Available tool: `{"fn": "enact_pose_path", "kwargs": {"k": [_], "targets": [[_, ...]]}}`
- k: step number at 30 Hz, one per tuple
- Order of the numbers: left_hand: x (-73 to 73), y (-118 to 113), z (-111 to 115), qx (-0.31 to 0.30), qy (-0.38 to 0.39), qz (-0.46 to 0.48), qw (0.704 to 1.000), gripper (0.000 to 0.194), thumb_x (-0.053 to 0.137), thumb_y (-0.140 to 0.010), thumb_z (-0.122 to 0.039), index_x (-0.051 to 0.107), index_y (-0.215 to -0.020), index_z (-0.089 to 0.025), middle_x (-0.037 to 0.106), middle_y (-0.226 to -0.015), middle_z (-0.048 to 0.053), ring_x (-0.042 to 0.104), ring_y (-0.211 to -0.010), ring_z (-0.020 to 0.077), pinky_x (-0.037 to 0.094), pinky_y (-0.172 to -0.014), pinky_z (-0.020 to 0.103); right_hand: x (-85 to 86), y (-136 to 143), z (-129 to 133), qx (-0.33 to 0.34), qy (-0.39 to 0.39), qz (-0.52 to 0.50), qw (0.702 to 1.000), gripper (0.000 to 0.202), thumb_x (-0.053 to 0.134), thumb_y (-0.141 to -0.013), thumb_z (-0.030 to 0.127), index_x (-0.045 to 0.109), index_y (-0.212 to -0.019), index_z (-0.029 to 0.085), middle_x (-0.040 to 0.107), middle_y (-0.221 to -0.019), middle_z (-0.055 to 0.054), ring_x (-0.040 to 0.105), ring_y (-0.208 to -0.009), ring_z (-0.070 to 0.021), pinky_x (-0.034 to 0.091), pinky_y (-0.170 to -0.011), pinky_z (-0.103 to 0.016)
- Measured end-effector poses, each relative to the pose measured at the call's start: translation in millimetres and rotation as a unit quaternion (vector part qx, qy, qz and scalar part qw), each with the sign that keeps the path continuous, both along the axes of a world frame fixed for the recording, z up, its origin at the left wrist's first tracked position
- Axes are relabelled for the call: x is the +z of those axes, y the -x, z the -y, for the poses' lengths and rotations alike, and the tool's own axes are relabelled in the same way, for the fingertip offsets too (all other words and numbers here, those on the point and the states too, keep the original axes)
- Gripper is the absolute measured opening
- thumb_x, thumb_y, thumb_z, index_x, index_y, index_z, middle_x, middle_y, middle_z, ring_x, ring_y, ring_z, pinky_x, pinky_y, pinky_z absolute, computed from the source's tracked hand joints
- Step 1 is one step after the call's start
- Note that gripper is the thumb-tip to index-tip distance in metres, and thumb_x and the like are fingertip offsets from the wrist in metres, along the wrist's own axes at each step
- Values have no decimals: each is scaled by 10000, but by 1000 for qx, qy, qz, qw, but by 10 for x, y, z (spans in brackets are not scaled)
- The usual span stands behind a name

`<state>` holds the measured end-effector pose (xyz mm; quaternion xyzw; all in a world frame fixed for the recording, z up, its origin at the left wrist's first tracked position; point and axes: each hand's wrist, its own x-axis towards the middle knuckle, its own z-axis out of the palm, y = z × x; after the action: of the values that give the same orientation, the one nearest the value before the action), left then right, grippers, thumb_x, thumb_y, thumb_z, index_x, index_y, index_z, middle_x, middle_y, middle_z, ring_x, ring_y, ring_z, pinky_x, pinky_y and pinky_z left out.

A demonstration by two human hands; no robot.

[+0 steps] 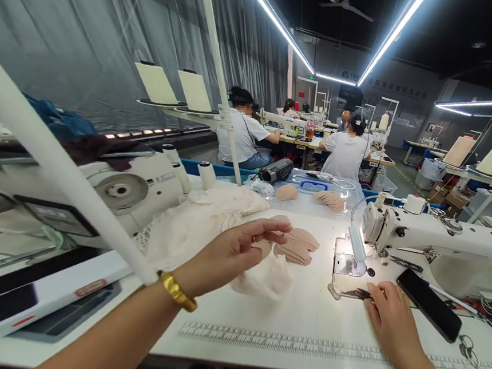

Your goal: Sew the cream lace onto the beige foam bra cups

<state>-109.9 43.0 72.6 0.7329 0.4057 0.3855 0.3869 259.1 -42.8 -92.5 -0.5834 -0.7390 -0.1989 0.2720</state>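
We hold our left hand (233, 255), thumb and fingers apart, over the sheer pale fabric (269, 281) on the white sewing table (312, 314), near the stacked beige fabric pieces (294, 253). Our right hand (393, 322) rests before the industrial sewing machine (452, 240), fingertips at the dark thread snips (362, 294), though we cannot tell whether they grip them; a black smartphone (430, 305) lies just beside.
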Motion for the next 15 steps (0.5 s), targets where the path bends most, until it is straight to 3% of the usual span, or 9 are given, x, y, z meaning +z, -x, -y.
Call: {"fn": "enact_pose_path", "kwargs": {"k": [2,4,6,9,11,15], "targets": [[74,87,-62,30,-81,-62,994,451,605,-790,-269,799,-1197,-257,833,-1119,62,764,-1051,287,613,-877,328,-23,9,-3,12,-16,-1,1000,337,385,-1147,368,653,-1261,198,659,-1081,-137,629,-951,-305,501,-803,-435],[133,200,-147,72,-185,-160,967,438,549,-824,-282,817,-1171,-270,836,-1040,44,761,-943,279,593,-920,379,-63,11,-4,23,-21,-9,999,312,397,-1143,338,658,-1247,201,666,-1108,-143,632,-986,-310,504,-823,-448],[180,306,-223,103,-264,-269,920,465,522,-843,-261,809,-1210,-264,833,-1077,62,750,-994,308,561,-981,434,-113,14,-10,32,-21,-25,999,301,404,-1141,328,664,-1230,205,673,-1109,-144,636,-995,-309,507,-829,-453],[151,391,-251,88,-294,-399,864,538,517,-817,-143,778,-1273,-259,798,-1271,90,697,-1233,350,441,-1147,541,-176,27,-30,38,-27,-38,998,299,406,-1139,326,677,-1194,214,685,-1093,-143,642,-983,-307,507,-823,-457],[12,413,-206,42,-275,-440,854,632,494,-783,-47,758,-1305,-288,756,-1381,75,664,-1318,331,389,-1190,564,-198,36,-44,45,-28,-36,998,295,406,-1136,317,680,-1174,216,690,-1084,-140,644,-969,-304,503,-818,-454],[-472,492,-61,-21,-218,-424,879,738,471,-786,33,730,-1370,-336,686,-1492,80,616,-1384,339,441,-1149,558,-206,24,-55,70,-21,-30,997,252,444,-1120,289,684,-1155,218,695,-1072,-132,651,-955,-298,502,-797,-436]]}}
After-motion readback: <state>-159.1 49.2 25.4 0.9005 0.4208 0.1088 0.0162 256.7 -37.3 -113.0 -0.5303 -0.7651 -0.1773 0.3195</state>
